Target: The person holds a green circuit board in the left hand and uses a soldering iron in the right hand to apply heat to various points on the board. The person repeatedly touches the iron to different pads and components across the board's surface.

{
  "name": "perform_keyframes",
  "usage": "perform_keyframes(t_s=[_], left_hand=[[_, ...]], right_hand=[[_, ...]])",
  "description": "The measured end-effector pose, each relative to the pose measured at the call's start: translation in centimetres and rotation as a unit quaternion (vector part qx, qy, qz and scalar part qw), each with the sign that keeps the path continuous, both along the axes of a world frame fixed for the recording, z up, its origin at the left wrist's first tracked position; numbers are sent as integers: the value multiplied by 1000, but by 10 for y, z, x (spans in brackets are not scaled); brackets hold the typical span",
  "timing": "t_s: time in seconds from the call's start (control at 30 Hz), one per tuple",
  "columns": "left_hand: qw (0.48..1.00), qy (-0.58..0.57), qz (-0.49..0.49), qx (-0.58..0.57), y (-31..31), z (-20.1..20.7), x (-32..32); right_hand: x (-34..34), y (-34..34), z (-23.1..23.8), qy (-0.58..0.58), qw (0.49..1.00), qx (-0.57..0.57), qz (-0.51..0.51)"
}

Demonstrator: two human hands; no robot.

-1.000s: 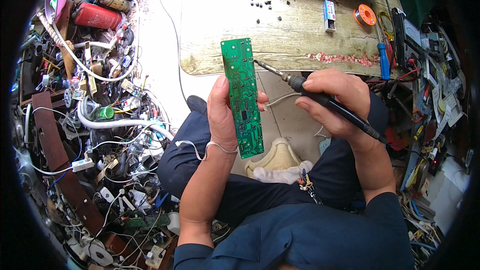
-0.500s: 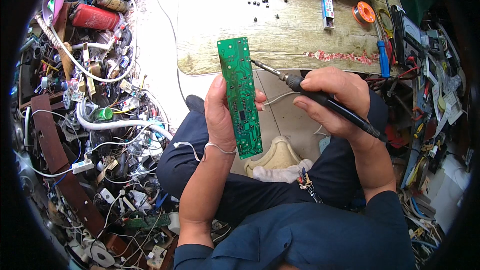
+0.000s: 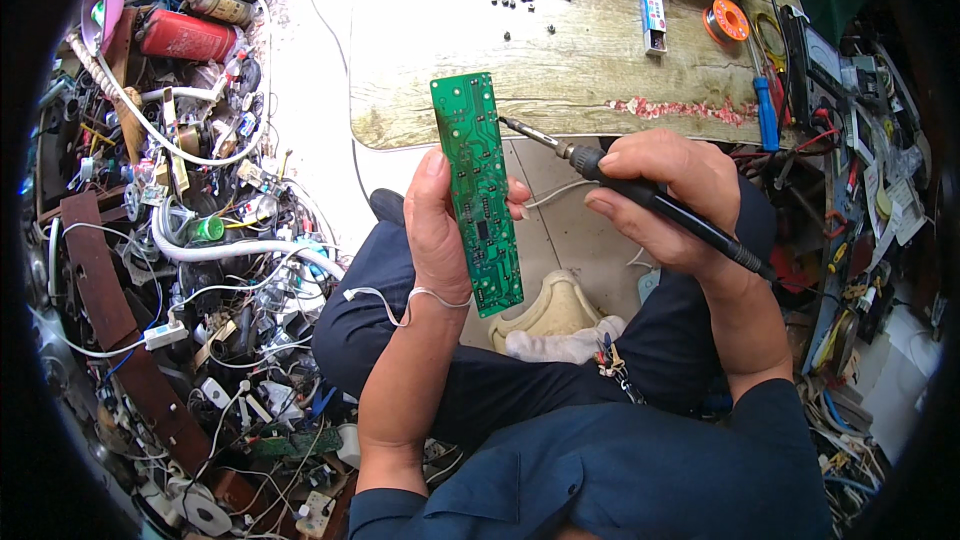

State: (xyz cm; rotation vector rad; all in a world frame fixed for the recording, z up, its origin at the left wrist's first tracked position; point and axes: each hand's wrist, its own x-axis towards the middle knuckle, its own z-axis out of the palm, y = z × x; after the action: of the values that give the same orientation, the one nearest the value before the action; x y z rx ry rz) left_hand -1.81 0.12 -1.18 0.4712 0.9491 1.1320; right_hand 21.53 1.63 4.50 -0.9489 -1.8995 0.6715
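Note:
My left hand [image 3: 436, 225] grips a long green circuit board [image 3: 473, 170] by its edges, thumb on the left side and fingertips showing at the right. The board stands nearly lengthwise, tilted slightly, its face of solder points and small parts turned up. A thin white cable with a plug [image 3: 372, 292] lies across my left wrist. In my right hand [image 3: 670, 195] is a soldering iron [image 3: 680, 215] with a black handle. Its metal tip points left and sits at the board's upper right edge; whether it touches I cannot tell.
On the wooden table [image 3: 560, 90] lie several small black parts [image 3: 513, 4], a small box [image 3: 653, 22], an orange solder spool [image 3: 726, 20] and a blue-handled screwdriver [image 3: 766, 115]. A heap of cables and scrap fills the left, with a red cylinder [image 3: 188, 35]. More clutter stands at right.
The board and soldering iron have barely shifted, a touch to the left relative to before. Both hands keep their holds.

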Motion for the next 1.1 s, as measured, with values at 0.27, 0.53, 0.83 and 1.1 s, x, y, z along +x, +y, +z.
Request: perform_keyframes(t_s=[0.27,0.53,0.83,1.1], left_hand=[[993,80,41,71,-1,10,6],[796,497,53,341,0,-4,5],[985,151,60,62,1,12,-1],[997,65,35,-20,5,13,-8]], right_hand=[[3,-2,-2,9,1000,-2,-5],[9,-8,-7,7,998,-24,-56],[34,0,-8,16,972,-3,-233],[70,14,-7,-8,950,-21,-311]])
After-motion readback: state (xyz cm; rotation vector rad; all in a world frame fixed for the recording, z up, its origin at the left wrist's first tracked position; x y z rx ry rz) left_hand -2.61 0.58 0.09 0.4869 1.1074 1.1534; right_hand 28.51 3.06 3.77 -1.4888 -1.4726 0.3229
